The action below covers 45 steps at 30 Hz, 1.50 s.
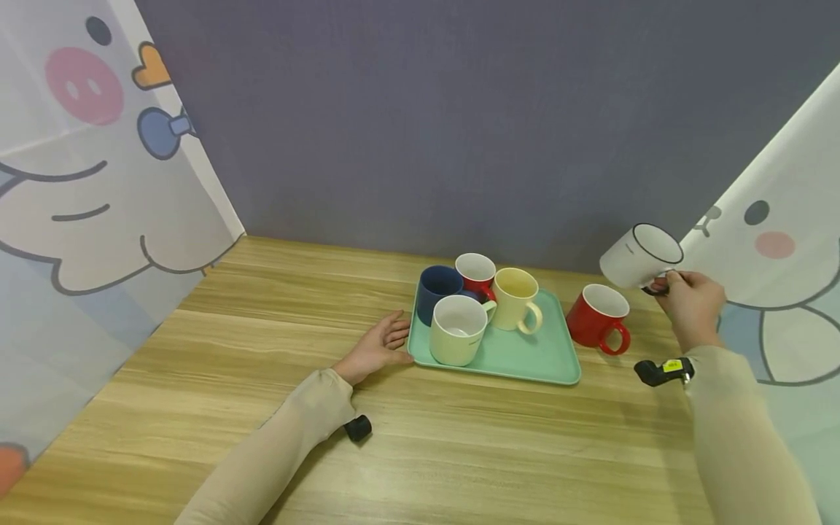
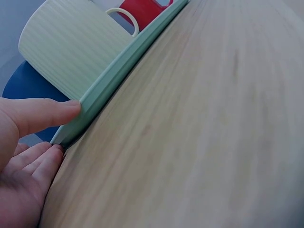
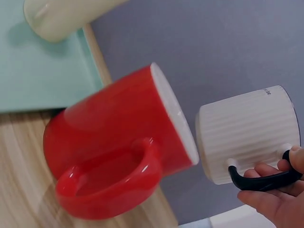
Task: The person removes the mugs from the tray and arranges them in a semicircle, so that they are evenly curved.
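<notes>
My right hand grips the black handle of a white mug with a dark rim, lifted and tilted above the table at the right. In the right wrist view the fingers wrap that handle. Just left of and below it, a red mug stands beside the tray. My left hand touches the left front corner of a mint-green tray, its fingers and thumb fairly straight. On the tray stand a cream mug, a navy mug, a red mug with white inside and a yellow mug.
The wooden table runs up to a grey partition behind the tray. Cartoon-printed white curtains hang at the left and right. The four tray mugs crowd its left half.
</notes>
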### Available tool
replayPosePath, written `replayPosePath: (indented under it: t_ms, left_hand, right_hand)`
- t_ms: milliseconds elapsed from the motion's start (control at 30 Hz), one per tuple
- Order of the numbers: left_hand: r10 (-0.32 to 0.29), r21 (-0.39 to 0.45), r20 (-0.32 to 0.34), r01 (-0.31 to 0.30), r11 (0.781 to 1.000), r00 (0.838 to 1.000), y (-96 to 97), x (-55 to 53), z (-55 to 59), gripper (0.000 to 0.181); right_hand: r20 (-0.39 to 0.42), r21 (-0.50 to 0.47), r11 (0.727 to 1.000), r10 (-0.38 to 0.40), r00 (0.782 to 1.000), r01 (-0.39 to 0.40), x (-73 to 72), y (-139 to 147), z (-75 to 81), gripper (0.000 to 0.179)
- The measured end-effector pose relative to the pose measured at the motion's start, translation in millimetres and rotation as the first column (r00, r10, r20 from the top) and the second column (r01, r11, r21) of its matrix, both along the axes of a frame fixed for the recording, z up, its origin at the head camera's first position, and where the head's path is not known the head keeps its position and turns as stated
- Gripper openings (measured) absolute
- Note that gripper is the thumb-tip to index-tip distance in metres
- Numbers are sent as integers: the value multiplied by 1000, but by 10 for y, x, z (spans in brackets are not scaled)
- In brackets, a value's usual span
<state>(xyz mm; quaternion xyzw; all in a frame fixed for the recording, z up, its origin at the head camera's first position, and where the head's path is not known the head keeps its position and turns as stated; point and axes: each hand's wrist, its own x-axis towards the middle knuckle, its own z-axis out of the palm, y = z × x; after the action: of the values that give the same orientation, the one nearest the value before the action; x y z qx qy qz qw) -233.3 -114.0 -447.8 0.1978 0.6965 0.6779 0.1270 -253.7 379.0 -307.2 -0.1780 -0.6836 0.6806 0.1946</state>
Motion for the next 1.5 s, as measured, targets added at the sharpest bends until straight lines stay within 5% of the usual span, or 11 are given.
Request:
replayPosePath:
  t_ms: [167,367,600,833,1133,1300,1500]
  left_hand:
    - [-1,-3,40,2,1000,999,7,-2,27,96]
    - [4,-6,55,-3,1000,998,3,-15,15,96]
    - [12,-13,48,-11,1000,999,3,-5,41,97]
    - [9,-6,43,-9,1000,999,2,-8,39,96]
    - [7,0,59,-7,1000,998,16,-9,17,97]
    - [4,1,58,-4,1000,998,2,-21,-8,97]
    - [6,2,63,-6,1000,998,-4,-25,-13,97]
  right_hand:
    - [-10,36,998,-52,999,52,-30,47,-118,18]
    - [54,187,980,-78,996,67,-36,86,-304,19]
    - [155,448,894,-99,983,20,-28,87,-508,38]
    - [203,520,854,-118,972,-5,-24,68,-638,42]
    - [166,632,775,-163,973,22,-7,81,-745,37]
    - [165,626,780,-143,976,8,-3,76,-745,39]
    - [154,488,871,-21,988,-57,18,100,-715,42]
